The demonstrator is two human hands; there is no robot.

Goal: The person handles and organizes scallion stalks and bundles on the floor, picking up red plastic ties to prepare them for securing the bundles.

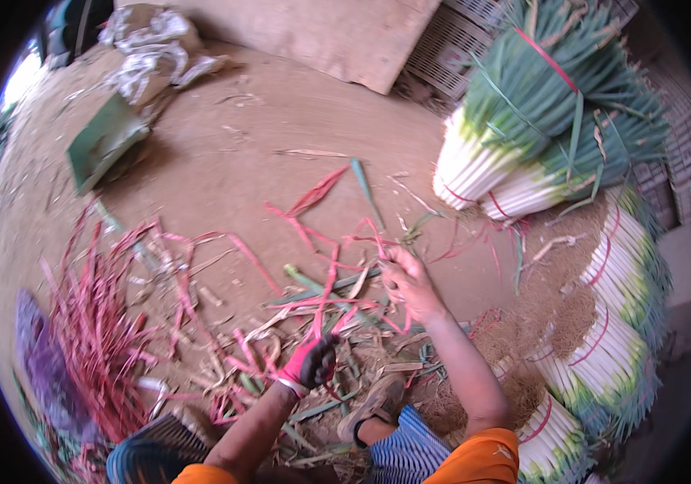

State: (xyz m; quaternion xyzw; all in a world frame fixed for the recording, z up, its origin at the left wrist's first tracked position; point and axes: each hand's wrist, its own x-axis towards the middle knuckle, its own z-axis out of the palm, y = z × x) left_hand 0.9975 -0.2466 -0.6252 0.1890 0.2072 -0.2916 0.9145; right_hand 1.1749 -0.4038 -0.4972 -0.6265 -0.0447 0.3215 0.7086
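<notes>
My left hand (311, 365), in a pink and black glove, is closed on a red plastic strip (327, 294) that runs up from the fist. Ahead and to the right, my bare right hand (411, 282) pinches a thin red strip end between thumb and fingers. Whether both hands hold one and the same strip I cannot make out. Loose red strips and green leaf scraps lie on the ground below the hands. At the left is a tangled heap of red strips (99, 339). Tied bundles of green onions (515, 121) are stacked at the upper right, their white ends toward me.
More green onion bundles (607, 343) line the right side, roots facing inward. Plastic crates (452, 50) and a board (321, 36) stand at the back. Far left are a green scoop-like piece (105, 143), a crumpled sack (156, 56) and a purple plastic bag (48, 375). My shoe (377, 401) is below.
</notes>
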